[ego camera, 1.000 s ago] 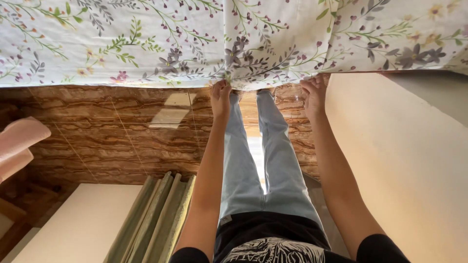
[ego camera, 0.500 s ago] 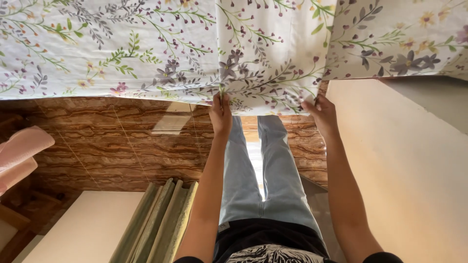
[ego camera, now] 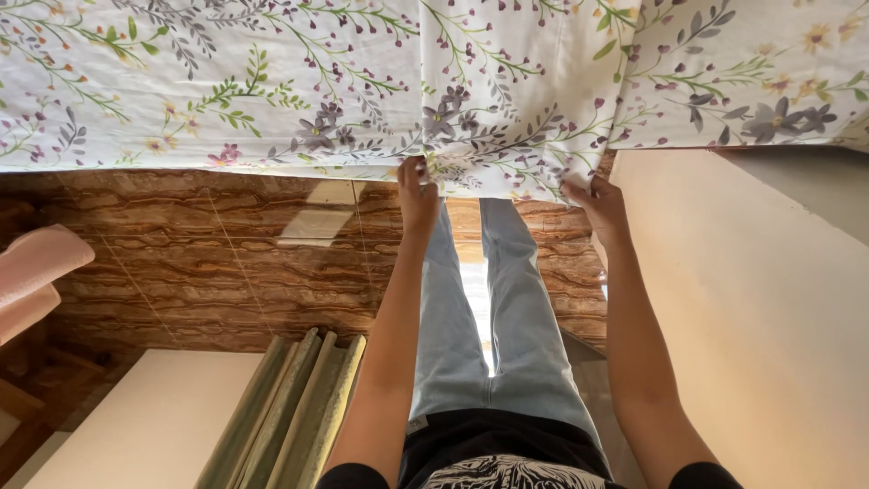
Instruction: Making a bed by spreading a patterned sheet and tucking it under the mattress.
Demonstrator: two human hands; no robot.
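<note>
A white floral bed sheet (ego camera: 362, 81) with purple flowers and green sprigs stretches across the whole top of the view. My left hand (ego camera: 416, 195) pinches its lower edge near the middle. My right hand (ego camera: 599, 206) grips the same edge a little further right, where the cloth folds over. Both arms reach straight out from the bottom of the frame. Between them I see my legs in light blue jeans (ego camera: 480, 317); the sheet hides my feet.
Brown marble-patterned floor tiles (ego camera: 181, 263) lie below the sheet. A cream wall (ego camera: 769, 317) fills the right side. Green curtains (ego camera: 290, 407) and a pale panel (ego camera: 136, 417) are at the lower left, a pink cushioned object (ego camera: 36, 272) at the left edge.
The sheet's edge has come lower in the view and covers more of the top. Both hands stay on the edge, and the right hand has shifted slightly outward.
</note>
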